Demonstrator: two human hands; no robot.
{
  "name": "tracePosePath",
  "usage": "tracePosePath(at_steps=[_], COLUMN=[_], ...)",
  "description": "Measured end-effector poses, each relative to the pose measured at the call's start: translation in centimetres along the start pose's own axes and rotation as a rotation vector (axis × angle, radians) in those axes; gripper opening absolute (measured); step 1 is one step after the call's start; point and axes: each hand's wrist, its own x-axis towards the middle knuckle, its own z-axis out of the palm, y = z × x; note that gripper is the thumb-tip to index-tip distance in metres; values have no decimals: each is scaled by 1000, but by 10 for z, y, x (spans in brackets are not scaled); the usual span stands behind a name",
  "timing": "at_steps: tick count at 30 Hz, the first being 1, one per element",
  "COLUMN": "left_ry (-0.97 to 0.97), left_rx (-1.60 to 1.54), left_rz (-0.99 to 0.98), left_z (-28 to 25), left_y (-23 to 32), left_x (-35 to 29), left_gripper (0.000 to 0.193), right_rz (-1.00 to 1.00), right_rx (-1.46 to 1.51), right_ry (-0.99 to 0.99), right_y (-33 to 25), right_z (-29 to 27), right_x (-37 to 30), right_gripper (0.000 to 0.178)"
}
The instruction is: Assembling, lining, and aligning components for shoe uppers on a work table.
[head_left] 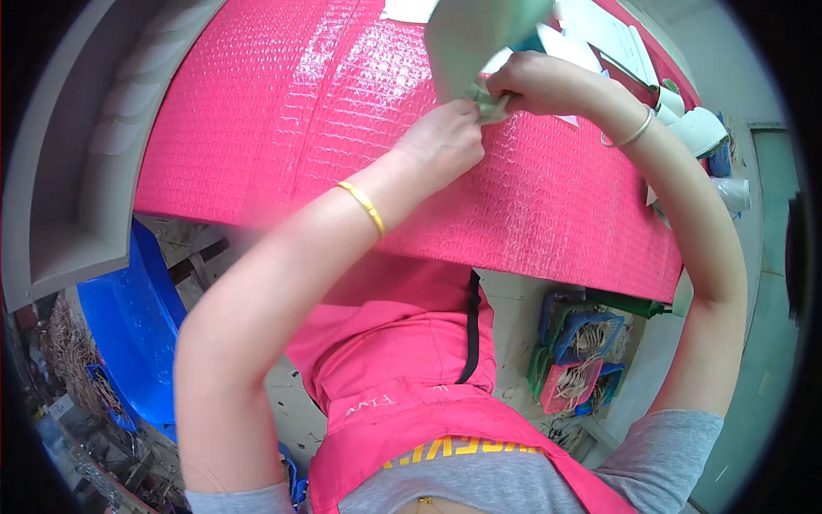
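Over the far part of the pink-covered table point(282, 137), a pale green sheet point(475, 43) rises from my two hands, its lower end gathered into a bunch. My left hand point(445, 141) is closed on the near left side of that bunch. Just right of it, my right hand point(539, 84) pinches the gathered end, its fingers folded in. Whether anything is wrapped inside the sheet cannot be seen. A teal item and white paper point(569, 50) show partly behind my right hand.
Papers point(612, 38) and pale rolls point(698, 131) lie along the table's right side. A grey shelf unit point(64, 171) borders the left. Below stand a blue plastic bin point(141, 325) and stacked coloured baskets point(569, 381) holding stringy material.
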Motion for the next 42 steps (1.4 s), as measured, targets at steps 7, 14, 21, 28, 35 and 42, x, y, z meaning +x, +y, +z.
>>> tracePosePath(at_steps=[7,14,21,28,35,42], left_ry=[-232,342,944,1149,1115,638], left_rx=[-21,-869,-2497,-2483,-2756,-2514], left_rz=[108,-780,-998,-935,-869,-1067], left_z=[-38,-75,-14,-18,-35,-52], left_y=[-32,-24,-1,-9,-1,2], left_x=[-56,-117,-104,-113,-109,-161], left_gripper=[6,45,40,26,30,35], right_rz=[-146,-232,-127,-57,-188,-227], right_rx=[743,1244,1815,2168,1866,1761], right_ry=[-85,301,519,438,143,26], right_y=[-21,-63,-98,-88,-95,-98], right_z=[6,13,0,-2,4,-5], right_x=[22,31,42,20,20,1], right_gripper=[27,17,14,27,31,23])
